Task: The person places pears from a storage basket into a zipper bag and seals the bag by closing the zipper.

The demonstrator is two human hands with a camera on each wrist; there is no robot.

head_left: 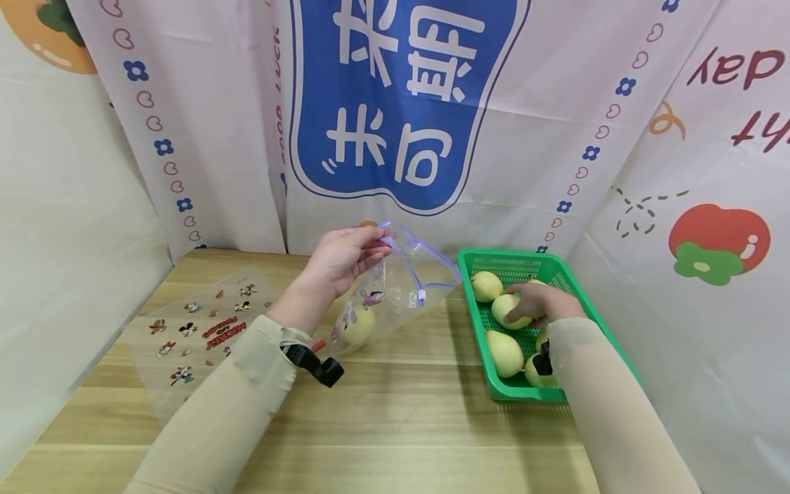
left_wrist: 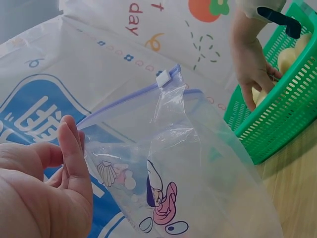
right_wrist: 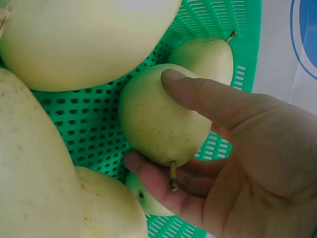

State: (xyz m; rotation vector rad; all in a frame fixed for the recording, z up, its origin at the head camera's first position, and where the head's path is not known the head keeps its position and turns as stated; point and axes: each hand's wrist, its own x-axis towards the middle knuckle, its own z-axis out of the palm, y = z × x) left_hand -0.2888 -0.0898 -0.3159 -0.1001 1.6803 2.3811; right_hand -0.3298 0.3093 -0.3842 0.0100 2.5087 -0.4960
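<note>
At centre, the left hand [head_left: 341, 261] pinches one bag [head_left: 398, 302]; lower right, the right hand [head_left: 546, 302] grips one pear [right_wrist: 156, 119] of six visible in one basket [head_left: 524, 393].

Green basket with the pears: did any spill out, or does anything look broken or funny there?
Nothing stands out there. The basket sits upright on the table, with no visible cracks. The pears lie inside it, none spilled beside it, and those showing look whole.

I get bright, diffuse light; near the right edge of the wooden table [head_left: 382, 425], soft shadow borders the green basket [head_left: 524, 393]. The zip bag [left_wrist: 183, 168] glints; my right wrist view looks dimmer.
</note>
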